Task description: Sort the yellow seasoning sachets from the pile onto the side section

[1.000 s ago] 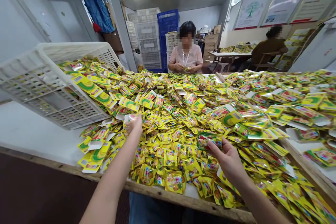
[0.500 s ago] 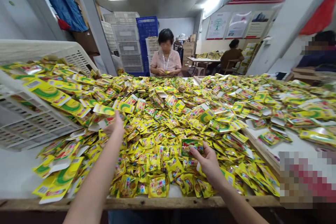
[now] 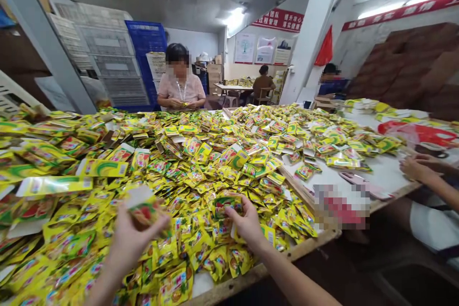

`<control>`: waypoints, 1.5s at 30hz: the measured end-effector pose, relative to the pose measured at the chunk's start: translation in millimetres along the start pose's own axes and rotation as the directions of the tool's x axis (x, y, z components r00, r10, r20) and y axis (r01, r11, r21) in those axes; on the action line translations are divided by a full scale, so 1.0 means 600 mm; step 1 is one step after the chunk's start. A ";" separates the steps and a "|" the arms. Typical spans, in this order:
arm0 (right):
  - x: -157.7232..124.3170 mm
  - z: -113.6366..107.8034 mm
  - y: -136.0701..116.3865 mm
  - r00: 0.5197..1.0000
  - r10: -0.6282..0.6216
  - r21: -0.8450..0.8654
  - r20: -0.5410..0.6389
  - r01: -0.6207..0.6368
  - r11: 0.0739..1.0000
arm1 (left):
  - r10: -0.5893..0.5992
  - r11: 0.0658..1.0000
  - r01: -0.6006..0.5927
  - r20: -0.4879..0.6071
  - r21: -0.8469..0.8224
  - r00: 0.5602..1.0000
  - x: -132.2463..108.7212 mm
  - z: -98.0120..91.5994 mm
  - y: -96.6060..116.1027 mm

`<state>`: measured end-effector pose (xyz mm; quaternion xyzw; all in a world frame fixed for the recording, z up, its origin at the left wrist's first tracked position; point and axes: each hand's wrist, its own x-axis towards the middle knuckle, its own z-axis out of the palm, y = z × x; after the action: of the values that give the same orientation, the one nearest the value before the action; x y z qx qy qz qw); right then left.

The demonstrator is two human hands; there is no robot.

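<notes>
A deep heap of small yellow and green sachets (image 3: 201, 162) covers the wooden-edged table (image 3: 251, 275) in front of me. My left hand (image 3: 131, 236) is raised over the near part of the heap, fingers closed on one sachet with a white edge (image 3: 141, 208). My right hand (image 3: 245, 224) holds a small stack of sachets (image 3: 225, 203) pinched between thumb and fingers, just above the pile.
A person in a pink top (image 3: 181, 87) sits across the table handling sachets. Another person's hand (image 3: 416, 168) rests on the white table at right, near a red plastic bag (image 3: 419, 133). White and blue crates (image 3: 143, 52) are stacked behind. A white basket rim (image 3: 14, 95) shows far left.
My view has swung right, so the white basket slid out to the left. My left hand drew back from the heap with a sachet in it. My right hand kept its stack.
</notes>
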<state>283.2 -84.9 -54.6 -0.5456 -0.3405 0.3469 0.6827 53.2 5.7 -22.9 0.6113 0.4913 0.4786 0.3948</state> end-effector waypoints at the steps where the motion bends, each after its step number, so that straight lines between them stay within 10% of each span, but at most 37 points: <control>1: -0.003 -0.002 -0.006 1.000 -0.009 0.005 -0.008 0.009 1.000 | 0.005 1.000 -0.003 0.110 -0.019 0.994 -0.028 0.019 -0.003; 6: -0.028 0.005 -0.057 0.979 -0.204 0.006 0.030 0.203 0.979 | 0.126 0.938 -0.209 0.291 0.277 0.948 -0.110 0.082 0.017; 11: -0.028 0.017 -0.087 0.871 -0.400 -0.226 0.286 0.467 0.855 | 0.173 0.844 -0.219 0.138 0.490 0.975 -0.132 0.103 0.033; 18: -0.008 -0.004 -0.113 0.758 -0.022 -0.320 0.651 0.301 0.898 | 0.425 0.666 -0.441 0.179 0.601 0.887 -0.151 0.094 0.026; 29: -0.014 0.011 -0.095 0.831 0.055 -0.281 0.554 0.125 0.951 | 0.477 0.719 -0.433 0.068 0.544 0.876 -0.179 0.093 -0.001; 38: -0.051 0.039 -0.055 0.979 -0.167 -0.210 0.120 0.190 0.959 | 0.408 0.804 -0.367 0.015 0.467 0.913 -0.187 0.104 -0.001; 45: -0.073 0.040 -0.052 0.830 -0.355 -0.371 0.430 0.522 0.768 | 0.394 0.823 -0.324 -0.057 0.468 0.918 -0.177 0.101 0.000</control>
<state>243.3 -114.8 -23.4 -0.5316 -0.6450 0.1686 0.5225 105.7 -99.3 -57.6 0.7292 0.4926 0.4628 0.1074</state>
